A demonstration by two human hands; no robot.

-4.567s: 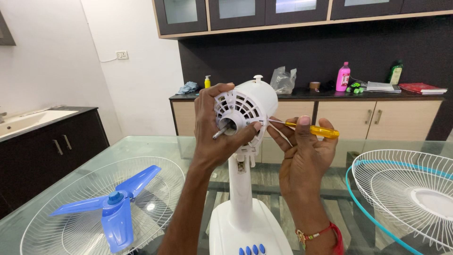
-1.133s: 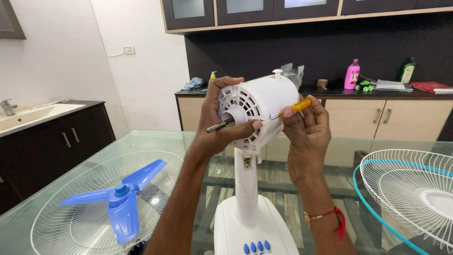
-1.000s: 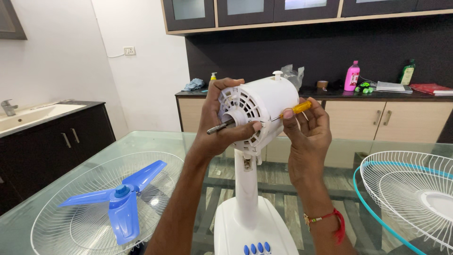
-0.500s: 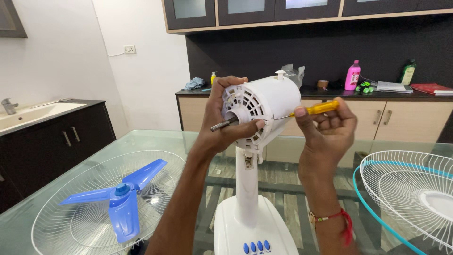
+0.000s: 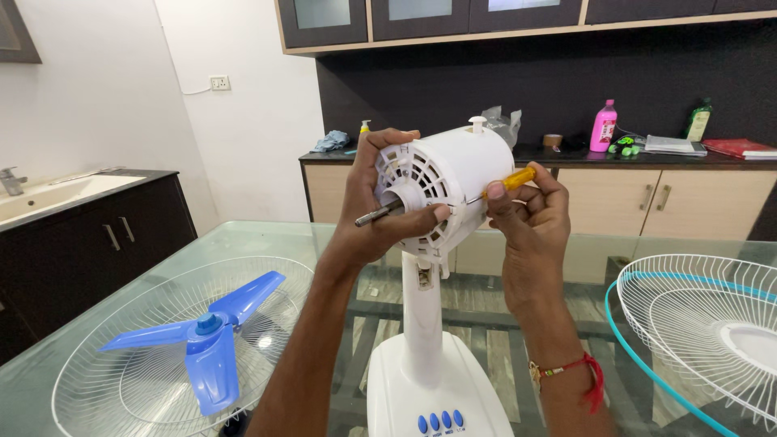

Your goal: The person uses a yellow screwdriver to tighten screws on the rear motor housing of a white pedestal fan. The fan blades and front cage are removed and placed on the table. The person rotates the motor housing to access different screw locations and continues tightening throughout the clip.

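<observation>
— In the middle of the glass table (image 5: pixel 518 324), what is that white thing the person is gripping?

— The motor housing (image 5: pixel 453 182) of a stripped pedestal fan, on its white stand (image 5: pixel 425 324). Its long axis lies nearly level, with the grille face and the bare metal shaft (image 5: pixel 376 214) pointing left and toward the person.

— And the hands?

— The left hand (image 5: pixel 380 218) is wrapped round the front of the housing, fingers curled over the top rim, thumb pressed on the grille just beside the shaft. The right hand (image 5: pixel 526 218) is closed, pinching a yellow-handled screwdriver (image 5: pixel 506 182) between thumb and fingertips.

— Which way does the tool point?

— Left and slightly down. The handle sits above the right hand's knuckles and the thin blade runs to the housing's face, meeting it just right of the left thumb. So the housing lies left of the right hand, touching distance, and the right hand is the nearer one to that spot.

— Anything else around?

— A wire guard (image 5: pixel 154 348) lying flat at near left with the blue blade (image 5: pixel 202 340) resting in it, and another guard with a teal rim (image 5: pixel 704 324) at right. Far behind, a counter (image 5: pixel 558 158) holds a pink bottle (image 5: pixel 604 127).
</observation>
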